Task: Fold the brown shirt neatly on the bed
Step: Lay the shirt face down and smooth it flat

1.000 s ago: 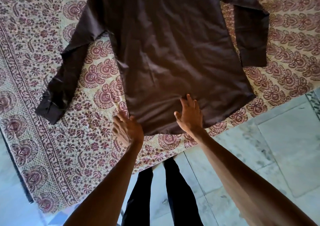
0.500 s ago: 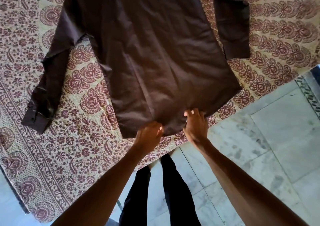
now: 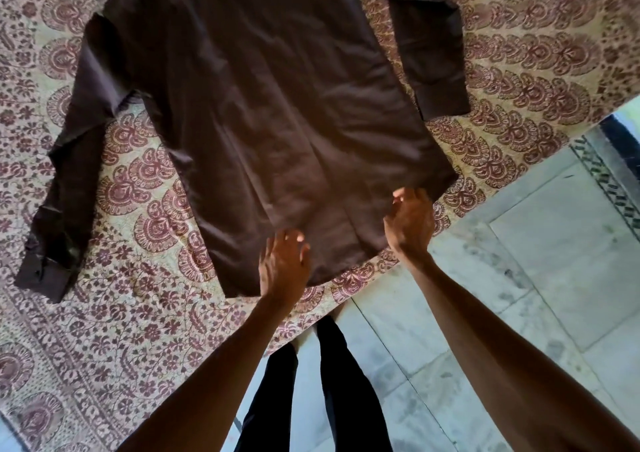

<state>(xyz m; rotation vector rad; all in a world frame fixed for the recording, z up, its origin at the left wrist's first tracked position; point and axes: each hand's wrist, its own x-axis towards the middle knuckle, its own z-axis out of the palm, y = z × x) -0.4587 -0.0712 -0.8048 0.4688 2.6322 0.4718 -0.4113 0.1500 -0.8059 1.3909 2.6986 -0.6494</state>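
Observation:
The brown shirt lies spread flat on the bed's patterned cover, hem toward me and both long sleeves out to the sides. My left hand rests on the hem near its middle with the fingers spread and relaxed. Further right along the hem, my right hand has loosely curved fingers touching the cloth close to the right corner. Neither hand holds a fold of fabric. The collar end is cut off at the top of the view.
The bed's edge runs diagonally from lower left to upper right. A pale tiled floor lies beyond it on the right. My dark trouser legs stand against the bed between my arms.
Half a second ago both hands pinched the hem close together. Now they have let go and moved apart, the right hand toward the right corner. The shirt lies flatter.

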